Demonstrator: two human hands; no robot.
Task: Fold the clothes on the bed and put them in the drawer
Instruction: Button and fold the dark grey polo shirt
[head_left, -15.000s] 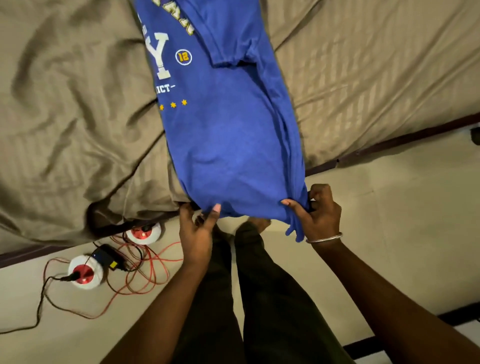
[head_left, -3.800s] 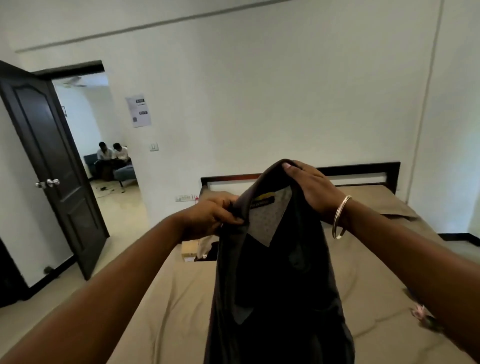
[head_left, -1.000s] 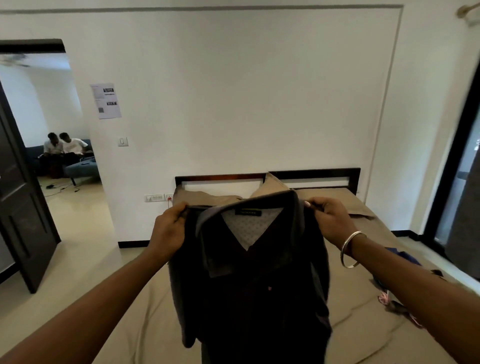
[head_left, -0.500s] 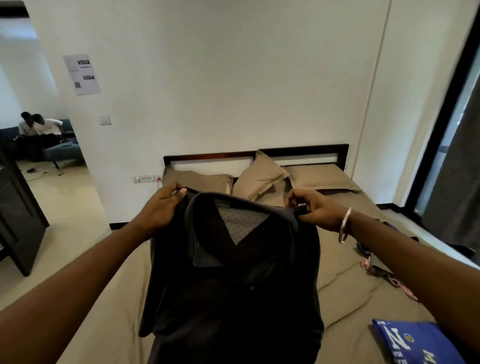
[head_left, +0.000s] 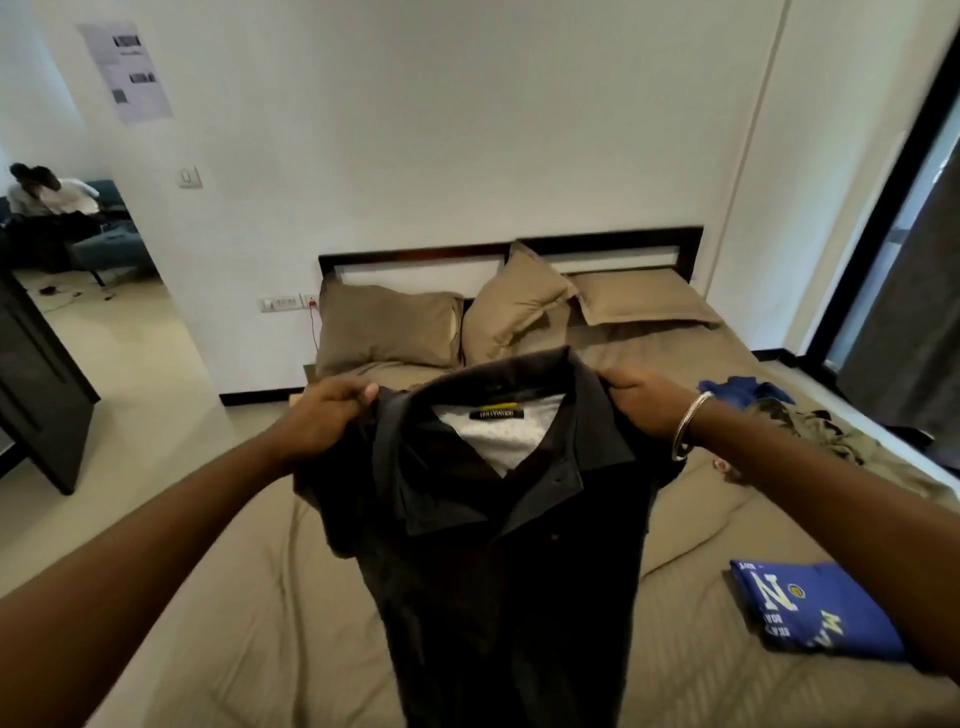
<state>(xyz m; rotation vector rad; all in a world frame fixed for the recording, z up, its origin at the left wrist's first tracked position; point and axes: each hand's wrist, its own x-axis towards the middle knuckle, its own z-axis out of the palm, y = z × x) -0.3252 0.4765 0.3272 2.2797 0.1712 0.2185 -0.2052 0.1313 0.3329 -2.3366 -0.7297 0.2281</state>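
I hold a dark collared shirt (head_left: 498, 561) spread out above the bed (head_left: 249, 623), its front and inner label facing me. My left hand (head_left: 327, 415) grips its left shoulder. My right hand (head_left: 639, 402), with a metal bangle on the wrist, grips the right shoulder. The shirt hangs down and its lower end is out of frame. A folded blue t-shirt (head_left: 810, 603) with white letters lies on the bed at the right. No drawer is in view.
Several loose clothes (head_left: 789, 415) are heaped at the bed's right edge. Three tan pillows (head_left: 389, 327) lean at the headboard. A dark door (head_left: 36, 384) stands open at the left. Two people sit in the far room. A dark curtain (head_left: 914, 322) hangs at the right.
The view has tilted down toward the bed. The shirt has come lower and hangs flatter between my hands, which still grip its shoulders. The folded blue t-shirt has come more into view.
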